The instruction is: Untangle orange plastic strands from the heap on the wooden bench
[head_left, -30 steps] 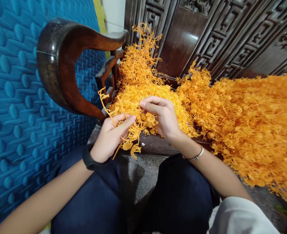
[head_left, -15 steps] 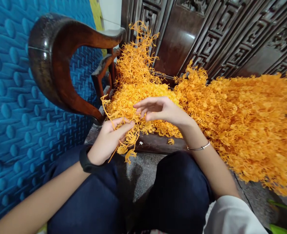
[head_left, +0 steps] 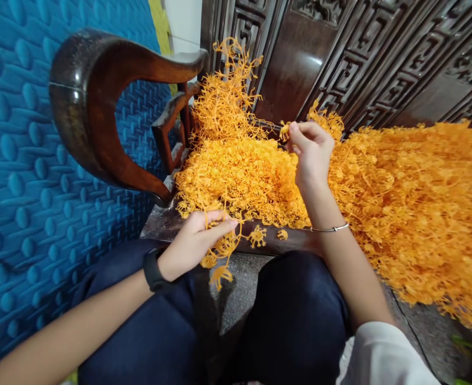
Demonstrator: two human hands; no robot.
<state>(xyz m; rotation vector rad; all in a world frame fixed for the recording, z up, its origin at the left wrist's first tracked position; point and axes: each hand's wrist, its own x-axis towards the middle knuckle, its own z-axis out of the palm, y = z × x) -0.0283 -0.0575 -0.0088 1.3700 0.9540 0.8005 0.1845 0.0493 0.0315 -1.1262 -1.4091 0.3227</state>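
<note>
My left hand (head_left: 198,240) is closed on an orange plastic sprig (head_left: 222,275), a stringy stem whose spidery flower pieces dangle below the fingers above the seat's front edge. Higher and to the right, my right hand (head_left: 314,152) pinches a small orange plastic flower piece (head_left: 284,131) between thumb and fingertips. Behind both hands lies a heap of loose orange flower pieces (head_left: 244,171) on the dark wooden seat (head_left: 159,222). A tangle of thin orange stems (head_left: 223,107) is piled at the seat's back left corner.
A curved wooden armrest (head_left: 69,107) rises on the left, before a blue textured mat (head_left: 7,187). A large mass of orange sprigs (head_left: 428,214) spreads along the right. Carved dark wood panels (head_left: 295,69) stand behind. One loose piece (head_left: 282,235) lies on the seat edge.
My right hand has moved up and right, away from the left hand, and now pinches a flower piece. My left hand has shifted slightly right and down with the sprig.
</note>
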